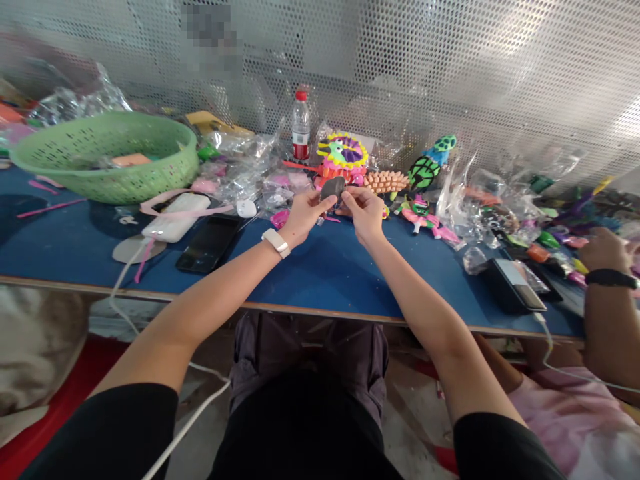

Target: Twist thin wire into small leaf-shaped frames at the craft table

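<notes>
A dark grey, flattened piece [332, 188], which looks like soft modelling clay, is held up above the blue table [325, 277]. My left hand [302, 219] pinches its left side between thumb and fingers. At its right edge, the fingertips of my right hand [367, 212] are closed on it too. Just behind my hands stands a colourful clay figure [343, 152] with a yellow scalloped rim. To its right are a tan spiky piece [387, 181], a green-and-black clay turtle [424, 171] and a pink figure [421, 215] with a green face.
On the left are a green basket [107, 187], a white power bank [176, 219] and a black phone [210, 243]. A red-capped bottle [301, 127] stands at the back. Clear plastic bags [480, 200] and a black device [510, 287] lie right, near another person's hand [606, 250].
</notes>
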A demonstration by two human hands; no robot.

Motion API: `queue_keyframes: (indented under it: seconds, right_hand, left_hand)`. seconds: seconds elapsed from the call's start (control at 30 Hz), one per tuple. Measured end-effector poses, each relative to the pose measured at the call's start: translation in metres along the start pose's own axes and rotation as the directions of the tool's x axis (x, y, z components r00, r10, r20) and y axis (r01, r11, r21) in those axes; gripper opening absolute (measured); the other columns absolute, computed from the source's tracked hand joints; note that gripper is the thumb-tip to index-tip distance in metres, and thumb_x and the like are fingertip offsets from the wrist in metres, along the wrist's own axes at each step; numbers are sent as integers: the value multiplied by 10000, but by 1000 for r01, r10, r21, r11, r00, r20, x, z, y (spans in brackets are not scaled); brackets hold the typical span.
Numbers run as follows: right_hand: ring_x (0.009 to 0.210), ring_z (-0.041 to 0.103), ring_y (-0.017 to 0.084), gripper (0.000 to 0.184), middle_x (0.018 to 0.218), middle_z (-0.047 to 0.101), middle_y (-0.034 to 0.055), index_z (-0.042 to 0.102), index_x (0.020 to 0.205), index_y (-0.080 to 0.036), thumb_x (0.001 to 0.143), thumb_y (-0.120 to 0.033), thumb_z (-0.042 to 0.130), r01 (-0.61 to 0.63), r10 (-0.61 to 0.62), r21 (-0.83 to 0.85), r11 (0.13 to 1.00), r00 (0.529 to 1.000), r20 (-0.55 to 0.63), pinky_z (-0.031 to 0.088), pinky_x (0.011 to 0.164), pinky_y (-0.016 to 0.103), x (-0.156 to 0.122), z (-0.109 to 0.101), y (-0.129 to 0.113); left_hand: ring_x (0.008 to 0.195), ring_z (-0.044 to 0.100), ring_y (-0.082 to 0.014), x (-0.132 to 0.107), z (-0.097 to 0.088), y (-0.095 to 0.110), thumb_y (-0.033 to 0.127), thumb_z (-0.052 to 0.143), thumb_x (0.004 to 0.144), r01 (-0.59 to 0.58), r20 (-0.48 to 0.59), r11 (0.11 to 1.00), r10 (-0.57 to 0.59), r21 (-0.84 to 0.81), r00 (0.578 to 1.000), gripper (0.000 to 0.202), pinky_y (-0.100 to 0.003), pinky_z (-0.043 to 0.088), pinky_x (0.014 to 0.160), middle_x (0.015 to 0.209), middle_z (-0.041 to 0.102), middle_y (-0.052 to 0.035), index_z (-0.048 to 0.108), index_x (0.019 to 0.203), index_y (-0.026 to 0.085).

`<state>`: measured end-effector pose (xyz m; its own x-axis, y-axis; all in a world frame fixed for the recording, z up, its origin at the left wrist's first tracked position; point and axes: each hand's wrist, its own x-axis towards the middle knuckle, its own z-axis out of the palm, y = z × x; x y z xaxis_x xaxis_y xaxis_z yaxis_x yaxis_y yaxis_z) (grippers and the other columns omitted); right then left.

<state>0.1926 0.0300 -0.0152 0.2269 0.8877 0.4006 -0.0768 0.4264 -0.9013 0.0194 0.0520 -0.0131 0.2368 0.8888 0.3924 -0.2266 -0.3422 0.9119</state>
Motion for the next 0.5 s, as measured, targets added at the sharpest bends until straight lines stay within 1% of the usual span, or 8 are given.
queue_keyframes:
  seconds: [0.07, 0.2, 0.33, 0.4, 0.5]
  right_hand:
    - [851, 772, 197, 588, 901, 797, 6, 797, 994, -277, 752, -766, 1015, -12, 12, -14, 1000, 1000, 18, 770, 828, 406, -2, 1, 0]
    - [845, 763, 192, 645, 888, 788, 5, 804, 1007, -270, 726, -817, 998, -15, 15, 5, 1000, 999, 51, 758, 799, 386, -4, 4, 0]
    - [847, 773, 191, 648, 916, 805, 9, 795, 1003, -272, 718, -818, 997, -25, 25, -3, 1000, 997, 78, 750, 808, 389, -3, 4, 1]
    - [852, 783, 197, 635, 929, 818, 14, 790, 999, -271, 720, -799, 1005, -23, 23, 0, 1000, 998, 62, 752, 828, 405, -3, 4, 1]
    - [852, 795, 207, 639, 912, 825, 9, 791, 988, -267, 689, -779, 1031, -39, 39, 26, 999, 999, 20, 755, 852, 422, -2, 4, 1]
  left_hand:
    - [656, 593, -150, 0, 0, -1, 720, 1037, 783, -9, -3, 1000, 9, 14, 1000, 570, -297, 471, 577, 759, 702, -27, 815, 854, 200]
    - [626, 540, -140, 1, -2, -2, 758, 1028, 756, -45, -20, 999, 46, 30, 999, 612, -302, 441, 577, 691, 652, -11, 767, 774, 206]
    - [636, 557, -140, 1, 0, -1, 784, 1034, 715, -32, -39, 999, 32, 21, 999, 640, -294, 464, 588, 709, 686, -14, 773, 789, 204]
    - [647, 571, -142, 0, 1, 0, 777, 1047, 693, -10, -38, 1000, 10, 11, 999, 649, -293, 482, 601, 732, 709, -21, 777, 804, 197]
    - [637, 572, -143, -1, 1, 0, 791, 1030, 713, -4, -23, 1000, 5, 27, 1000, 660, -297, 479, 602, 711, 693, -25, 766, 784, 190]
